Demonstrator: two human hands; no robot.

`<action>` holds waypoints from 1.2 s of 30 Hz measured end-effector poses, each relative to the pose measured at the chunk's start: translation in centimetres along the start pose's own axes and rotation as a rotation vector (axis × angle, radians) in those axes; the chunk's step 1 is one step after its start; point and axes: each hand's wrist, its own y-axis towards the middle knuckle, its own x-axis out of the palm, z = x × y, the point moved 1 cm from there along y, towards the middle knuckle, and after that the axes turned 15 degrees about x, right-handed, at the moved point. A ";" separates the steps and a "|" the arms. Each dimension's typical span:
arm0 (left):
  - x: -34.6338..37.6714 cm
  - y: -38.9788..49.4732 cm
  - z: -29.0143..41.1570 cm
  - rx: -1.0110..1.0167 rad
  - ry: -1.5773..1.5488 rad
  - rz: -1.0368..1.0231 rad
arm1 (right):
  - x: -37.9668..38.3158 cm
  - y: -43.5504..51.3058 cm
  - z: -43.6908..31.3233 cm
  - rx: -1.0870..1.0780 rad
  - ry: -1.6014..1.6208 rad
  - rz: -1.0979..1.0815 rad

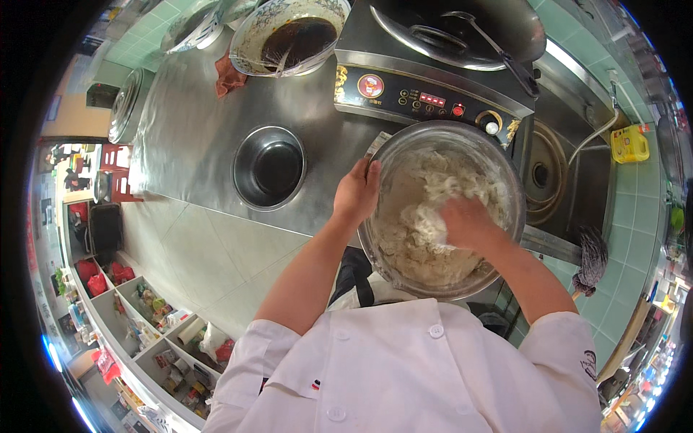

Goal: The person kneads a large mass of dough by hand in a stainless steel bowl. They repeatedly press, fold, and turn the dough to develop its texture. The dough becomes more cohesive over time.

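A large stainless steel bowl point(514, 187) sits right in front of my body, at the front edge of the steel counter. My left hand point(358, 190) grips its left rim, thumb on the inner side. Inside lies a wet, shaggy flour dough point(425, 224), with pale smears spread up the walls. My right hand point(468, 224) is down in the dough, blurred by motion; its fingertips are hidden, so how they are closed does not show. Left of the bowl, a smaller empty metal basin point(270, 169) stands on the steel counter point(189, 135).
An induction cooker point(427, 100) with a wok point(509, 27) and ladle point(490, 43) borders the bowl's far side. Behind, a patterned basin point(243, 48) holds dark sauce beside a brown cloth point(230, 76). A sink point(582, 178) lies right, a mop head point(591, 260) nearby.
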 end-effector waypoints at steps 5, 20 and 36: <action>0.2 0.0 0.1 0.033 0.023 0.028 | 3.2 2.6 1.7 0.237 -0.030 0.419; 0.1 0.1 0.1 0.042 0.073 -0.012 | 3.1 0.7 -7.2 -0.074 0.207 -0.025; 0.4 -0.2 0.5 0.027 0.074 0.006 | 3.7 8.4 -9.2 0.111 0.200 0.206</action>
